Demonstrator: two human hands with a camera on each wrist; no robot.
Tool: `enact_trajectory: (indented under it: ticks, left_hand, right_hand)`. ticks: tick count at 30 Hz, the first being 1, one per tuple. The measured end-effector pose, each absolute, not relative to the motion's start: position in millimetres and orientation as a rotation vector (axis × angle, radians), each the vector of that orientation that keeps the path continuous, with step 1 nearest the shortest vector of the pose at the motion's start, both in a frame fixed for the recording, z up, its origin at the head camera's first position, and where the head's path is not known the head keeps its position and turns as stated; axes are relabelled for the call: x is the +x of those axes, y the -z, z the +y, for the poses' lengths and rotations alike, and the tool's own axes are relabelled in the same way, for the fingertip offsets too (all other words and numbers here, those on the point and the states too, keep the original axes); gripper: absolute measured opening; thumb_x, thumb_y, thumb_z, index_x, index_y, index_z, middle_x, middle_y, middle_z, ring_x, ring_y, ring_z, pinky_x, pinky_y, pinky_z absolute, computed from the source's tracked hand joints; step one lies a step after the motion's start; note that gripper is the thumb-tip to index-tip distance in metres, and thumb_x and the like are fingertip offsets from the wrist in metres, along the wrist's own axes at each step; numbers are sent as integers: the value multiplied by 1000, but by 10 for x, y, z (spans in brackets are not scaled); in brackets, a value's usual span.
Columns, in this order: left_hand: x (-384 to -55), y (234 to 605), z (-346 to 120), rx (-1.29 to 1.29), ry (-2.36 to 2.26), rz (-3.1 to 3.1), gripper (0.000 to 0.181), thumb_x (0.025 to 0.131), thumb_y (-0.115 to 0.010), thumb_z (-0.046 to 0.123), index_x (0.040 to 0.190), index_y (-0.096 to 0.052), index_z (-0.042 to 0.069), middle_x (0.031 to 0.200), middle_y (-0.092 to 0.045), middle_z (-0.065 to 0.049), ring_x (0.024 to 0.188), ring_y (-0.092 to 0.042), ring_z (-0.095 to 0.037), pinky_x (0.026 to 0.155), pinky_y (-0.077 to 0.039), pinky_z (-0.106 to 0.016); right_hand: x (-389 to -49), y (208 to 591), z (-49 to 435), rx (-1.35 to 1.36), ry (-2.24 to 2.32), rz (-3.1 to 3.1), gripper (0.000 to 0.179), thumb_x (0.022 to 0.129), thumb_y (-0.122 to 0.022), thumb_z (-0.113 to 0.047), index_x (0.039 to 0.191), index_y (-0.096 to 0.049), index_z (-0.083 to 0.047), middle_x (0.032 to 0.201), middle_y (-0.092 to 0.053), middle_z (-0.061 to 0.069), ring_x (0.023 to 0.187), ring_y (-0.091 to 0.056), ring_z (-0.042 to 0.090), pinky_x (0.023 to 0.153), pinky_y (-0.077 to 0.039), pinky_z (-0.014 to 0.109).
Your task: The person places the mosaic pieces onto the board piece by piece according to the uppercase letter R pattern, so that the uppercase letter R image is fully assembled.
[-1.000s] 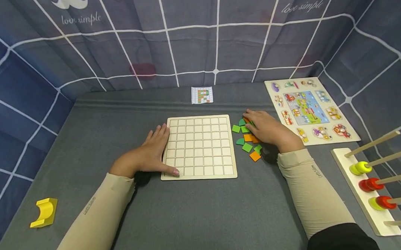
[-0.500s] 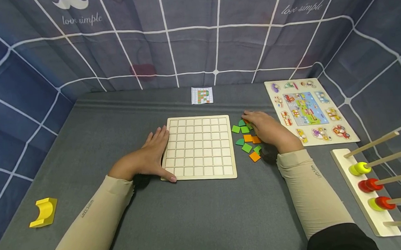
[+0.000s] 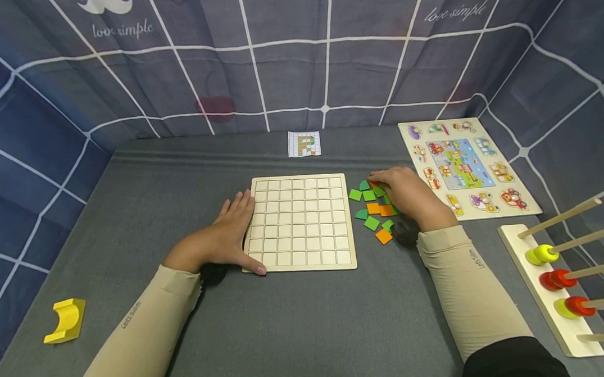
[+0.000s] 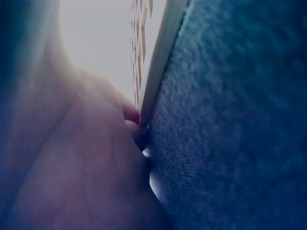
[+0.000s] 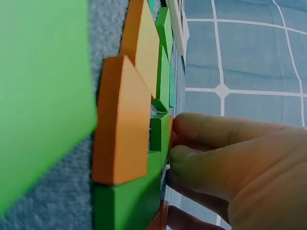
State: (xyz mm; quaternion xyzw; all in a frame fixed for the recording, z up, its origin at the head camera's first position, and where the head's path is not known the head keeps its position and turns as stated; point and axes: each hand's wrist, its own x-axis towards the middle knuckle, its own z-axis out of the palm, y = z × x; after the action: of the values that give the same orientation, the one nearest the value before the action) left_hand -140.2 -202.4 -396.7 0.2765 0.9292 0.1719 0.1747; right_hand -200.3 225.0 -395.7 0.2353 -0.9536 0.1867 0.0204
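Observation:
A pale wooden grid board point(image 3: 300, 223) lies flat in the middle of the table. My left hand point(image 3: 218, 237) rests along its left side, fingers straight at the edge and thumb near the front left corner. The left wrist view shows the palm beside the board's edge point(image 4: 160, 62), with glare over much of it. Right of the board lies a loose group of green tiles point(image 3: 371, 223) and orange tiles point(image 3: 383, 236). At the back of this group my right hand point(image 3: 408, 195) pinches an orange tile point(image 5: 171, 132) between thumb and finger; the hand partly covers several tiles.
A small card with a coloured grid pattern point(image 3: 304, 144) lies behind the board. At right are a picture puzzle board point(image 3: 505, 202) and a peg stand with rings point(image 3: 587, 342). A yellow arch block point(image 3: 71, 320) sits at left. Grid-patterned curtains point(image 3: 287, 76) surround the table.
My right hand's fingers have drawn in and back slightly to the right, uncovering more green and orange tiles. The left thumb has slid slightly toward the board's front corner.

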Motion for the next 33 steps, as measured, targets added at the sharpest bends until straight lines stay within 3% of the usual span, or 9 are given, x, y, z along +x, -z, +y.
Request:
enact_trajectory:
  ticks: [12, 33]
  left_hand:
    - [-1403, 3992, -2039, 788, -564, 2632, 166, 59, -89, 79, 163, 4, -10, 170, 14, -28, 156, 14, -41, 122, 8, -59]
    - [-1391, 4060, -2033, 738, -697, 2661, 164, 55, -97, 68, 164, -2, -10, 172, 9, -25, 157, 12, -37, 123, 10, -53]
  right_hand:
    - [-1974, 3941, 2283, 699, -602, -2870, 18, 98, -70, 5, 111, -82, -1, 109, -77, 15, 104, -71, 38, 96, -53, 54]
    - [-1981, 3955, 2295, 689, -607, -2883, 15, 95, -76, 4, 109, -81, 1, 106, -77, 16, 100, -72, 36, 92, -54, 53]
